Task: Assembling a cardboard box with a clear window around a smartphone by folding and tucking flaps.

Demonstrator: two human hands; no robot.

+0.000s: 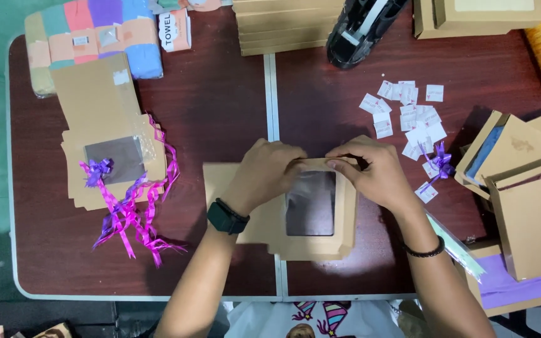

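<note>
A flat brown cardboard box with a clear window [313, 213] lies at the table's front middle. My left hand [264, 175], with a black watch on its wrist, presses on the box's far left edge. My right hand [374, 172], with a black wristband, pinches the box's far right corner. The fingertips of both hands nearly meet along the top flap. The box is partly folded, with one flap spread out to the left under my left forearm.
Purple ribbon bows [129, 216] lie on a stack of flat window boxes [104, 134] at left. Rolled coloured towels [92, 31] sit at the far left. A black tape dispenser [361, 28], small white stickers [408, 112], another bow [439, 163] and folded boxes [521, 181] fill the right.
</note>
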